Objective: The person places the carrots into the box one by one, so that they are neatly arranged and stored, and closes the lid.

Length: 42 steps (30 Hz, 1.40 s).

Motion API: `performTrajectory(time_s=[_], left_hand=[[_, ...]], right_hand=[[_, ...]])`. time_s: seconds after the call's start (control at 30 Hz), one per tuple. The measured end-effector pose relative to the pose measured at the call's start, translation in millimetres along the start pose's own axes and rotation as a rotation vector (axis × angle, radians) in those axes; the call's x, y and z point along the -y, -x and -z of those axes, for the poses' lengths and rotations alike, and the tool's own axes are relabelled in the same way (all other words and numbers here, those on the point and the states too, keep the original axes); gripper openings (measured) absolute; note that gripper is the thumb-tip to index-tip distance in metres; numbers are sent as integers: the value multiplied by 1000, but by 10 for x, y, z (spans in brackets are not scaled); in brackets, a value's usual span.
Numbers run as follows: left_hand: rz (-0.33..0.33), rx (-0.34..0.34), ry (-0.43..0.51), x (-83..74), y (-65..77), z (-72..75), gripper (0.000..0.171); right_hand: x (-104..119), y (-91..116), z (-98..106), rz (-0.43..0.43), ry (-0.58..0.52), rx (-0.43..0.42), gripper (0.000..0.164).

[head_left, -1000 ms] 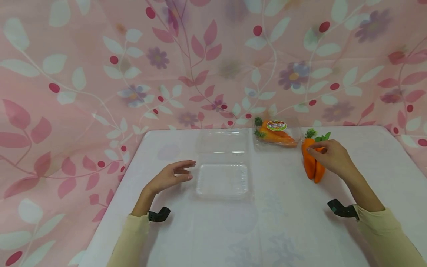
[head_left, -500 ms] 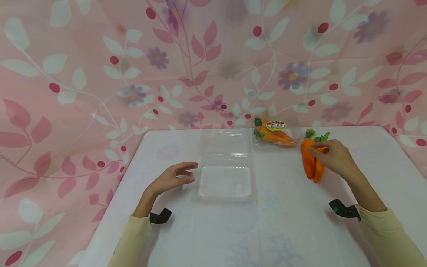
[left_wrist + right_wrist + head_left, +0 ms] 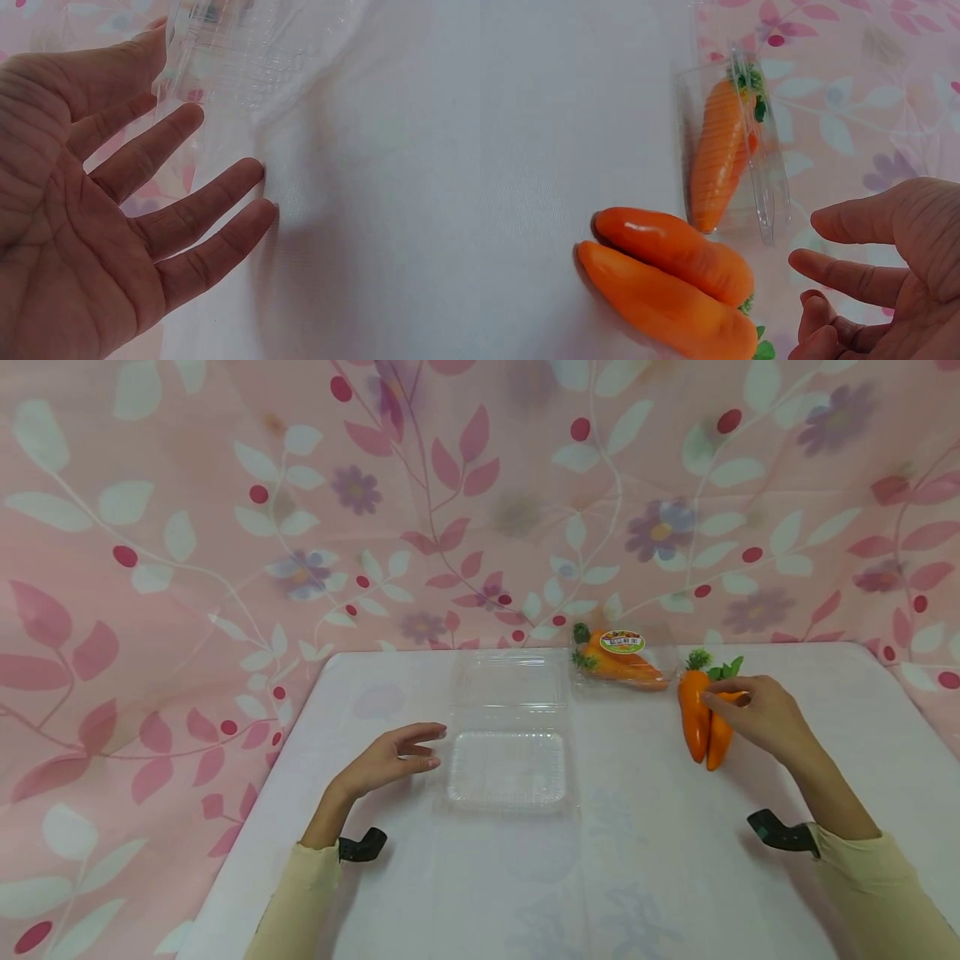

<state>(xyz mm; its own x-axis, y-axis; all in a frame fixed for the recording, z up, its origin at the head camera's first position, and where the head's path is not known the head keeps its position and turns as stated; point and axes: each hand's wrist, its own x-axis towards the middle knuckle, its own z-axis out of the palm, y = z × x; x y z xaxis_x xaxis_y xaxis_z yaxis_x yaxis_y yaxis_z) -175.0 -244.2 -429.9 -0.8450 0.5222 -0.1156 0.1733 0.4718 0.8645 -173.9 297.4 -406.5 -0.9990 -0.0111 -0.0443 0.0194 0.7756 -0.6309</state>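
Two orange carrots with green tops lie side by side at the right of the table, the left carrot (image 3: 693,718) next to the right carrot (image 3: 721,739). My right hand (image 3: 761,714) hovers over the right one; in the right wrist view its thumb and fingers are loosely bent, apart from the carrots, with nothing between them. A clear plastic clamshell box (image 3: 507,768) lies unfolded in the middle, its lid (image 3: 510,681) laid back toward the wall. Left of its tray is my left hand (image 3: 386,764), fingers spread and relaxed, fingertips close to the tray's edge.
At the back stands a closed clear box (image 3: 660,652) with carrots inside and an oval label (image 3: 622,642) on top. A white cloth covers the table (image 3: 480,885). Behind it hangs a pink floral curtain (image 3: 465,502).
The unfolded box has shifted slightly right, and my left hand has moved slightly right too. My right hand has drifted a little to the right above the carrots, which stay in place.
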Motion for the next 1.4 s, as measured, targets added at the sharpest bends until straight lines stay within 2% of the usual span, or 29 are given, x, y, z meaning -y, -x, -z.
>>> performTrajectory(time_s=[0.3,0.63,0.87,1.4], left_hand=[[13,-3,-5,-3,7,-9,60],[4,-3,6,-2,11,-6,61],[20,-3,7,-5,8,1,61],[17,-5,16,26,5,10,60]], right_hand=[[-89,22,4,-1,33,-69,49],[-190,67,14,-87,130,-107,60],[-273,52,-4,-128,154,-101,70],[-334,44,-36,-177,155,-72,70]])
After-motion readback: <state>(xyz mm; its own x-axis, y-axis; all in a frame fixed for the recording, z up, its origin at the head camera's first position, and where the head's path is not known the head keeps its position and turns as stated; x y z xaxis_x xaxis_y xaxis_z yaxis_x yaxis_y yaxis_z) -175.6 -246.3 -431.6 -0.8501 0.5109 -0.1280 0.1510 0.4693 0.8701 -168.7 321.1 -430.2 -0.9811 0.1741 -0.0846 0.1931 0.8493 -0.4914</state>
